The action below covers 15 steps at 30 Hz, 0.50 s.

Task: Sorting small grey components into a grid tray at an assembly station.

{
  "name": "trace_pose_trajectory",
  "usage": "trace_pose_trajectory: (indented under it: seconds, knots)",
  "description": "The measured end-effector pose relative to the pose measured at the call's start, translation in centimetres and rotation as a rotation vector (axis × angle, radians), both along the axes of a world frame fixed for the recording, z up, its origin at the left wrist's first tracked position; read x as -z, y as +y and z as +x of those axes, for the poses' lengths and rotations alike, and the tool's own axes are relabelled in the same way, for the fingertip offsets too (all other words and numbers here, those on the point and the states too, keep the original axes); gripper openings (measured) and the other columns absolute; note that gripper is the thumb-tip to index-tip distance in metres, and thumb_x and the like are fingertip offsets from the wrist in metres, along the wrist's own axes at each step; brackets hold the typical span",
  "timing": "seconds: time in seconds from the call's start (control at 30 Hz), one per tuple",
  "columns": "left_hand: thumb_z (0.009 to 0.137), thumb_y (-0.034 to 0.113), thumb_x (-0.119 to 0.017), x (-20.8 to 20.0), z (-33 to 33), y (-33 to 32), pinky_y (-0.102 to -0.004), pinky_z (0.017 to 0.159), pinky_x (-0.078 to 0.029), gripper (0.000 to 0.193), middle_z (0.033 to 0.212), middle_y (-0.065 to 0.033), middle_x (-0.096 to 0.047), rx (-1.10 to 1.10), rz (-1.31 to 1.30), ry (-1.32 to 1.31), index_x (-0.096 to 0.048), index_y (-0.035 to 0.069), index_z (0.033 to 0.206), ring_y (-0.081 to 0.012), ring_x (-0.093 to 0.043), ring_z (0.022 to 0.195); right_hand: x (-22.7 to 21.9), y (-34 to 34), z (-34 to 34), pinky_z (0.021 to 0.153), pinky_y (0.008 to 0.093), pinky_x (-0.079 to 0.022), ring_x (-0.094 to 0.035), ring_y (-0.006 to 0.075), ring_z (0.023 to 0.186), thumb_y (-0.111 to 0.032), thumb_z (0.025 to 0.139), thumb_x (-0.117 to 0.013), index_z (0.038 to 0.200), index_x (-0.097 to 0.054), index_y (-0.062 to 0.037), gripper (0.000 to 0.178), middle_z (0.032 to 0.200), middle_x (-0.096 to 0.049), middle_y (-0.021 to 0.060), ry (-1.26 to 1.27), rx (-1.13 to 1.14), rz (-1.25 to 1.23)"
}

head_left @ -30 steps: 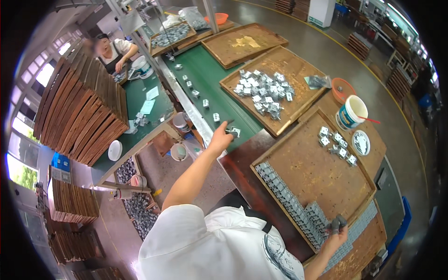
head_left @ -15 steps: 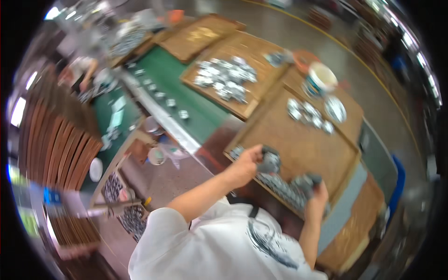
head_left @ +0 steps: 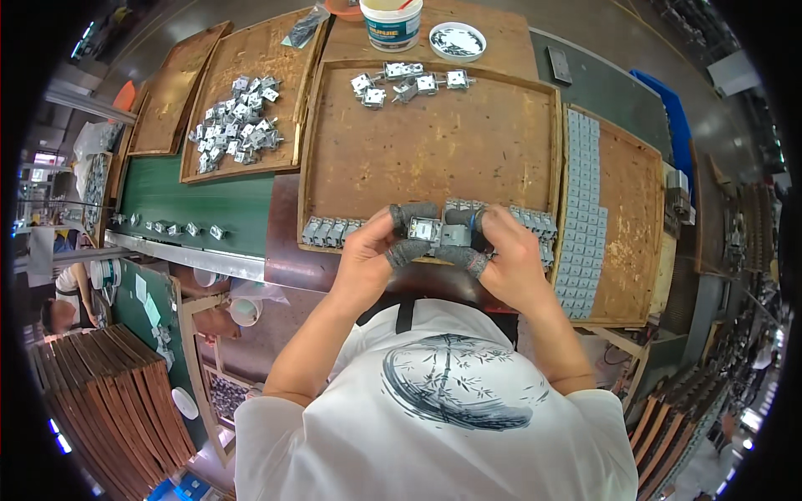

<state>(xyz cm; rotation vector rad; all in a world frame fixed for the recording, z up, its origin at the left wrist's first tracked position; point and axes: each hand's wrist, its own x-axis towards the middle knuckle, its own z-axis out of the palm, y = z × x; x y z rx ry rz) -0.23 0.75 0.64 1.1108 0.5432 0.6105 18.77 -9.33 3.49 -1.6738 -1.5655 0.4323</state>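
Grey covers wrap the fingertips of both your hands, which face each other just above the near edge of the wooden tray (head_left: 557,134). Your left grip (head_left: 368,250) is pinched on a silver metal part (head_left: 424,229), which lies between thumb and fingers, its pale face up. Your right grip (head_left: 516,250) is closed around a grey block (head_left: 455,236), just to the right of that part; whether the two pieces touch, you can't tell. Beside your left hand, a short row of metal parts (head_left: 330,231) lines the tray's near edge; more sit behind your right. Loose units (head_left: 401,83) lie at the far side. Beyond stand a bucket (head_left: 393,32) and a white dish (head_left: 458,42). Further left, a heap of parts (head_left: 238,125) fills part of another tray (head_left: 288,159).
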Motion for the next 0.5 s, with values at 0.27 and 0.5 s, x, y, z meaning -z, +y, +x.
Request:
trace_pose_trajectory:
  seconds: [0.27, 0.5]
  knots:
    - [0.085, -0.009, -0.059, 0.8, 1.9, -2.3, -0.0292, 0.085, -0.047, 0.039, 0.104, -0.0103, -0.052, -0.051, 0.362, 0.216, -0.058, -0.001, 0.124, -0.0220, -0.055, 0.095, 3.2, 0.3, -0.3, 0.064, 0.0415, -0.050, -0.061, 0.0358, 0.077, 0.002, 0.063, -0.069, 0.087, -0.060, 0.0022, 0.025, 0.090, -0.059, 0.0161, -0.266, -0.008, 0.149]
    - [0.064, -0.005, -0.061, 0.5, 2.8, -1.8, -0.0416, 0.096, -0.044, 0.074, 0.124, -0.0198, -0.045, -0.064, 0.814, 0.459, -0.047, 0.000, 0.137, -0.0411, -0.046, 0.115, 3.9, 0.3, -2.0, 0.064, 0.0441, -0.050, -0.060, 0.0384, 0.074, 0.000, 0.068, -0.071, 0.086, -0.059, 0.0019, 0.021, 0.086, -0.059, 0.0154, -0.169, 0.147, 0.111]
